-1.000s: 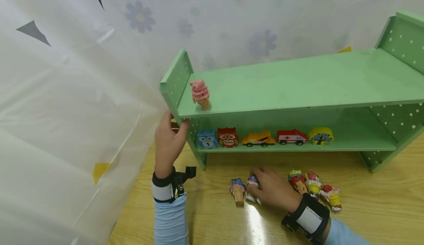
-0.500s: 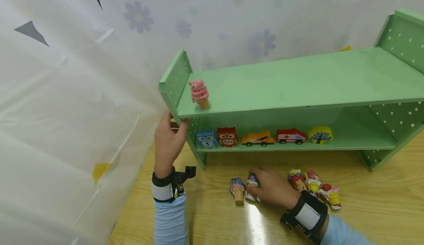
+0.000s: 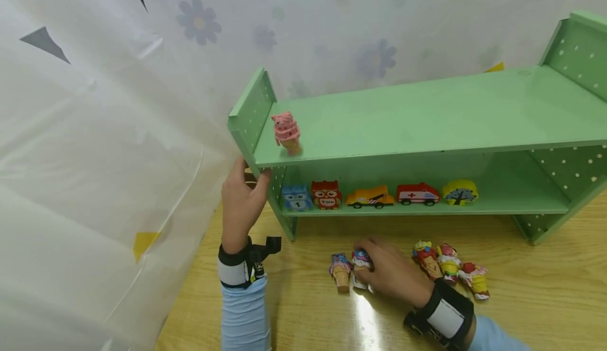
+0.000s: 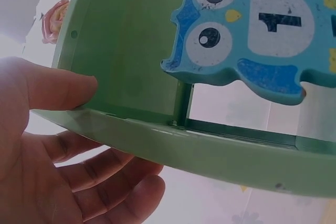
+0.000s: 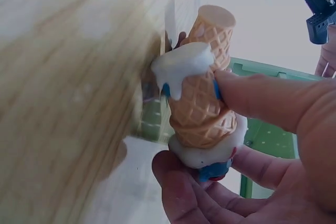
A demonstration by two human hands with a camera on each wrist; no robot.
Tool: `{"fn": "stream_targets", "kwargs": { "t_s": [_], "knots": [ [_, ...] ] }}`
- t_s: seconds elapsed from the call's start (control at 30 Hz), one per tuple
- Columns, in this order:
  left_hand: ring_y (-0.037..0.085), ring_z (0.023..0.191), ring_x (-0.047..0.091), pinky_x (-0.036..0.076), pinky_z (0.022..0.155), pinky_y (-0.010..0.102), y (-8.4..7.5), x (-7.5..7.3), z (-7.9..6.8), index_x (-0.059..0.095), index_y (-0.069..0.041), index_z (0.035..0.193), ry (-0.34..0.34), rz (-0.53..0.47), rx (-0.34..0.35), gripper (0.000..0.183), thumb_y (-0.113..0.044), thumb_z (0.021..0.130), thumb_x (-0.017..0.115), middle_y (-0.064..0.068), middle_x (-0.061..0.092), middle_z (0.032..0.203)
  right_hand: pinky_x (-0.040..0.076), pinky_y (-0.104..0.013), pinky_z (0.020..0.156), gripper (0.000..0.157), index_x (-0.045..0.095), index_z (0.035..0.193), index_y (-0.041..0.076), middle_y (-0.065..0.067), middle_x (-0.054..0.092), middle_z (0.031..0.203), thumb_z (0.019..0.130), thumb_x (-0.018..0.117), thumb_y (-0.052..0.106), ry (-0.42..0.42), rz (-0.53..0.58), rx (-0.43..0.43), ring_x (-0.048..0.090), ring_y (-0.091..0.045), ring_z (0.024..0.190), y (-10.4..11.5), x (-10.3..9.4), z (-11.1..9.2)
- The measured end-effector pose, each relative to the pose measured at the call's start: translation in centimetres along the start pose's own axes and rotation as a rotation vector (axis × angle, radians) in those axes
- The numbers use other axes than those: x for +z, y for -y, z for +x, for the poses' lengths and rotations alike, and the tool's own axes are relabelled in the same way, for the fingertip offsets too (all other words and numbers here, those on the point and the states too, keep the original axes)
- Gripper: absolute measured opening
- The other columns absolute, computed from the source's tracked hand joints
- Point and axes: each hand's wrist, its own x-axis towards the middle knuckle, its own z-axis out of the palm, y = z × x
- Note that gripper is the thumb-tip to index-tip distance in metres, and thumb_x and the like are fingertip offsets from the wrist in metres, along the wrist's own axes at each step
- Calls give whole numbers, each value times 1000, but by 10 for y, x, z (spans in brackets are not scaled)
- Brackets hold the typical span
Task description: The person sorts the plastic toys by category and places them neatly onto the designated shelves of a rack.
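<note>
The white flowered curtain (image 3: pixel 118 129) fills the whole left side and back, and the wooden table (image 3: pixel 545 298) runs under everything. On it stands the green shelf (image 3: pixel 427 114), two boards deep, with dotted end panels. The person's left hand (image 3: pixel 240 203) is at the shelf's left end panel: thumb pressed on the inner face, the other fingers lying fairly straight against the outer face, as the left wrist view shows, so the panel sits between thumb and fingers in a loose clasp.

Up on the top board, near that left end, a pink ice-cream cone figure (image 3: pixel 286 133) stands upright. Along the lower board there's a row: blue owl block (image 3: pixel 296 198), red owl block (image 3: pixel 326 195), orange truck (image 3: pixel 370 197), ambulance (image 3: pixel 418 194) and a yellow tree block (image 3: pixel 459 193).

Down on the table in front of the shelf, the right hand (image 3: pixel 391 272) is on a cone toy (image 3: pixel 361 260), and the right wrist view makes it clear: thumb on one side, fingers curled under the other, pinching two waffle cones (image 5: pixel 202 103) with white icing, stacked one into the other, right by the tabletop. Just to the left lies another cone figure (image 3: pixel 340 271), touching or nearly so. Three more cone figures (image 3: pixel 448 266) lie in a cluster just beyond the wrist.
</note>
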Motion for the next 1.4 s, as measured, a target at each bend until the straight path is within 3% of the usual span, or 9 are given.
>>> {"fn": "stream_targets", "kwargs": {
  "t_s": [0.17,0.47,0.67,0.8,1.07,1.4],
  "knots": [
    [23,81,66,60,68,41,0,1,0,53,-13,130,-1,-3,12,40,-27,93,58,11,65,105,42,-25,56,41,60,116,9,-4,57,101,78,74,20,-42,-13,-56,48,-10,71,0,2,-3],
    [25,81,66,60,67,41,1,0,0,53,-12,130,-4,-9,23,40,-24,92,58,12,65,104,52,-37,73,43,59,119,11,-8,64,110,79,74,17,-80,-11,-91,60,-20,93,1,3,-7],
    [24,81,66,60,68,41,0,0,0,53,-11,130,-4,-9,13,40,-23,92,59,13,65,103,53,-32,71,43,60,119,12,-7,65,110,79,74,15,-114,-3,-118,61,-17,93,1,2,-9],
    [24,81,66,60,68,41,1,0,0,53,-12,130,-5,-15,18,40,-24,92,59,12,65,103,50,-25,65,42,60,120,11,-6,66,109,81,73,16,-117,16,-135,58,-10,83,2,-3,-8],
    [23,82,65,60,67,40,0,1,0,54,-13,129,-6,-16,28,39,-24,93,59,11,65,105,55,-31,71,42,58,120,15,-2,64,110,81,74,16,-166,26,-181,61,-13,92,22,-28,-7],
    [25,81,66,59,68,42,2,0,0,54,-13,128,0,-34,28,37,-22,93,59,13,65,104,56,-32,71,47,56,125,12,-3,62,116,82,74,18,-291,20,-364,59,-11,95,69,-81,1]
  ]
}}
